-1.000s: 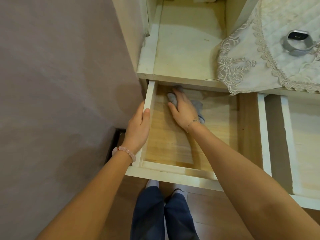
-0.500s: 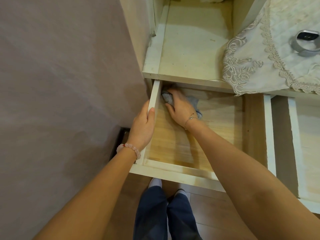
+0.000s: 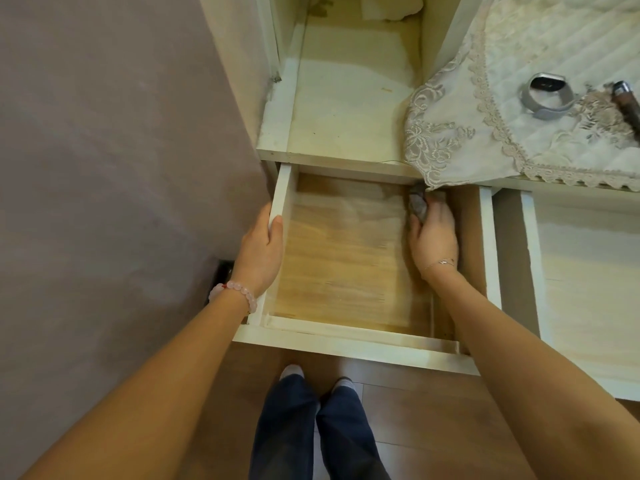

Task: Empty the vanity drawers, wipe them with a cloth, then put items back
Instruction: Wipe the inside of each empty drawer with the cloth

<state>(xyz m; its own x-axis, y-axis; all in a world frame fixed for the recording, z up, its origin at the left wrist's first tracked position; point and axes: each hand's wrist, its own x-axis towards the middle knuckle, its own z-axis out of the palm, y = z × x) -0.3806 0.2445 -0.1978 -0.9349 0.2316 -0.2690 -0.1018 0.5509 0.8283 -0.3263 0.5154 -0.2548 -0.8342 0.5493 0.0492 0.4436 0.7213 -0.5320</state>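
A pulled-out vanity drawer (image 3: 349, 344) with a bare wooden bottom stands open below the white vanity top. My left hand (image 3: 261, 249) grips the drawer's left wall, thumb inside. My right hand (image 3: 433, 233) is inside the drawer at its back right corner, pressing a small grey cloth (image 3: 417, 206) against the bottom by the right wall. Part of the cloth is hidden under my fingers and under the lace hanging over the edge.
A second open drawer (image 3: 530, 258) lies to the right. A lace-trimmed cover (image 3: 502, 133) on the vanity top carries a grey smartwatch (image 3: 545, 97) and a dark stick-like item (image 3: 627, 102). A mauve wall (image 3: 104, 168) is close on the left. My feet stand under the drawer front.
My right hand has slid the cloth from the drawer's back left corner across to the back right corner. My left hand still holds the left wall.
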